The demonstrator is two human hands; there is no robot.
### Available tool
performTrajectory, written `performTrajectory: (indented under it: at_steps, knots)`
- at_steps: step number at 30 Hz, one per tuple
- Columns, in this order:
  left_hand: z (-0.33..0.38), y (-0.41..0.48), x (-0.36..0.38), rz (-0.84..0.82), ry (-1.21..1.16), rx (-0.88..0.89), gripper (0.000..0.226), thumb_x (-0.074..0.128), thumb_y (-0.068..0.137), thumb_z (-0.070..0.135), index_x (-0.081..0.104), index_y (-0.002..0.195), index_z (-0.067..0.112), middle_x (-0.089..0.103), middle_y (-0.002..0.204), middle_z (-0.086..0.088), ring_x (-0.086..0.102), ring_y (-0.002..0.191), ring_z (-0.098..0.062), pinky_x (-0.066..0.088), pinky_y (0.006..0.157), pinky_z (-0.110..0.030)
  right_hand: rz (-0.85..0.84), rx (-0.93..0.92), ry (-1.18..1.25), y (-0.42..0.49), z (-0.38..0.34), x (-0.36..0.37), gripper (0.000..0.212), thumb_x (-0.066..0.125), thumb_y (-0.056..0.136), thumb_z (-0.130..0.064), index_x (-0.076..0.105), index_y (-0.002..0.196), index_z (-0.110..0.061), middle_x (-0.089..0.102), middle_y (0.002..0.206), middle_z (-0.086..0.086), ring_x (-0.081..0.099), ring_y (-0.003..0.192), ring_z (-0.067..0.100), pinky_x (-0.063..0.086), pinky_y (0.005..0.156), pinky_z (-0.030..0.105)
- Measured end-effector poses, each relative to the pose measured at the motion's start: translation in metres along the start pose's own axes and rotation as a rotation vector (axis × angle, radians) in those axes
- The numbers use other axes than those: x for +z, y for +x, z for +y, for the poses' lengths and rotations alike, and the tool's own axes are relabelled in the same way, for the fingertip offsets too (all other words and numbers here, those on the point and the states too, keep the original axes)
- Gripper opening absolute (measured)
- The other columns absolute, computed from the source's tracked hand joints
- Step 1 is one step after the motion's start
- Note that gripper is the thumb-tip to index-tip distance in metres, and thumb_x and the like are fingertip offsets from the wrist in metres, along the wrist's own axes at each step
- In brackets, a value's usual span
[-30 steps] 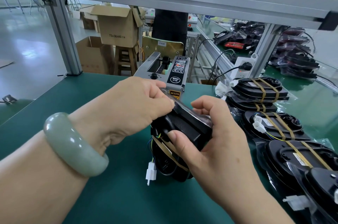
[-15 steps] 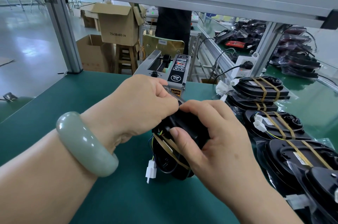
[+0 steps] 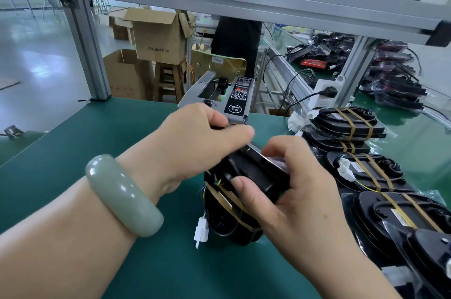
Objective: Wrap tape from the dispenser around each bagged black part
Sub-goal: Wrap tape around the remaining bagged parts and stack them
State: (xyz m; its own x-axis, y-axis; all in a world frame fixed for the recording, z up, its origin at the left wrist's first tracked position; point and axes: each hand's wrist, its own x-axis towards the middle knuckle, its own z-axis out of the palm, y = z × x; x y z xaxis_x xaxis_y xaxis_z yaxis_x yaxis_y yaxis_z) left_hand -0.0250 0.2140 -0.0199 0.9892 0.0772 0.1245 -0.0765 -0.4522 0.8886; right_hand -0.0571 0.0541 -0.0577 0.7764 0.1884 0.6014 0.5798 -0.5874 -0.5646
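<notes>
I hold a bagged black part (image 3: pixel 253 174) upright on the green mat, just in front of the grey tape dispenser (image 3: pixel 238 98). One brown tape band (image 3: pixel 234 203) crosses its lower half, and a white connector (image 3: pixel 201 231) on thin wires dangles at its left. My left hand (image 3: pixel 195 137), a jade bangle on its wrist, pinches the part's top edge. My right hand (image 3: pixel 292 184) grips the part from the right, thumb pressed on its front face. Whether a fresh tape strip lies under my fingers is hidden.
A row of bagged black parts with brown tape bands (image 3: pixel 351 123) lies along the right side of the mat (image 3: pixel 73 152). A power strip (image 3: pixel 324 91) and cables sit behind them. Aluminium frame posts (image 3: pixel 90 54) and a crossbar stand ahead. Cardboard boxes (image 3: pixel 156 35) and a person are beyond.
My left hand's fingers have slid right along the part's top edge toward my right hand. My right fingers curled over the top and the part tilted slightly.
</notes>
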Motion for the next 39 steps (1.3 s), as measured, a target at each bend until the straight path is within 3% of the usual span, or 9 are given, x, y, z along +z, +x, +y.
performTrajectory:
  at_steps: [3,7,11,14,18,23,26,32,39]
  knots:
    - [-0.006,0.004,0.008,0.017,-0.109,-0.058,0.043,0.083,0.063,0.040,0.056,0.094,0.027,0.063,0.088,0.005,0.059,0.076,-0.008,0.042,0.062,-0.023,-0.003,0.090,0.025,0.000,0.001,0.000,0.041,0.068,0.065,-0.050,0.039,0.090,-0.036,0.057,0.092,-0.017,0.056,0.080,0.005,0.044,0.064,0.016]
    - [-0.011,0.012,0.011,0.029,-0.265,-0.106,0.013,0.072,0.081,0.020,0.062,0.085,0.028,0.059,0.077,0.004,0.054,0.059,-0.007,0.041,0.048,-0.013,-0.007,0.113,0.052,0.002,0.004,0.001,0.043,0.069,0.063,-0.050,0.041,0.093,-0.036,0.056,0.099,-0.024,0.057,0.081,0.002,0.044,0.064,0.014]
    - [-0.012,0.011,0.003,-0.128,-0.211,-0.012,0.015,0.074,0.075,0.029,0.069,0.088,0.032,0.065,0.072,0.011,0.058,0.056,0.001,0.043,0.049,-0.011,-0.002,0.133,0.079,0.005,0.009,0.001,0.047,0.070,0.061,-0.052,0.042,0.095,-0.036,0.054,0.103,-0.028,0.057,0.085,-0.002,0.044,0.068,0.012]
    - [-0.005,0.018,-0.016,-0.280,0.107,0.132,0.038,0.077,0.063,0.045,0.068,0.100,0.042,0.070,0.084,0.020,0.064,0.069,0.007,0.047,0.061,-0.011,-0.009,0.148,0.134,0.006,0.013,0.000,0.055,0.074,0.058,-0.053,0.040,0.098,-0.040,0.051,0.109,-0.032,0.056,0.095,-0.008,0.042,0.075,0.006]
    - [0.019,0.037,-0.035,-0.382,0.707,0.321,0.031,0.065,0.058,0.066,0.066,0.081,0.044,0.055,0.078,0.044,0.053,0.072,0.019,0.037,0.059,-0.018,-0.052,0.121,0.134,0.006,0.011,0.003,0.060,0.074,0.058,-0.057,0.037,0.104,-0.050,0.049,0.113,-0.037,0.055,0.098,-0.009,0.041,0.080,0.004]
    - [0.006,0.045,-0.040,-0.411,0.715,0.502,0.021,0.059,0.084,0.048,0.067,0.103,0.044,0.067,0.081,0.023,0.060,0.079,0.006,0.042,0.067,-0.007,-0.035,0.124,0.353,0.002,0.026,0.006,0.085,0.077,0.057,-0.063,0.032,0.128,-0.049,0.053,0.119,-0.029,0.058,0.110,0.001,0.043,0.089,0.010]
    - [-0.008,0.046,-0.044,-0.336,0.608,0.468,0.021,0.063,0.085,0.042,0.067,0.105,0.046,0.065,0.085,0.032,0.057,0.087,0.012,0.037,0.072,0.002,-0.154,0.202,0.503,-0.011,0.047,0.015,0.113,0.084,0.050,-0.065,0.020,0.142,-0.047,0.036,0.146,-0.023,0.038,0.136,0.002,0.032,0.111,0.025]
    - [-0.031,0.036,-0.048,-0.311,0.332,0.282,0.022,0.065,0.086,0.033,0.065,0.091,0.054,0.072,0.088,0.016,0.065,0.078,0.003,0.047,0.068,-0.008,-0.192,0.202,0.488,-0.011,0.049,0.009,0.041,0.078,0.066,-0.016,0.067,0.105,-0.022,0.074,0.097,-0.010,0.067,0.086,0.003,0.050,0.076,0.015]
    - [-0.087,0.033,-0.026,-0.009,-0.136,-0.233,0.009,0.061,0.092,0.021,0.070,0.094,0.022,0.074,0.081,0.002,0.069,0.062,-0.009,0.050,0.055,-0.021,-0.278,0.139,-0.291,0.025,0.029,-0.046,0.028,0.057,0.066,-0.061,0.058,0.089,-0.046,0.062,0.087,-0.029,0.057,0.080,-0.006,0.043,0.061,0.012]
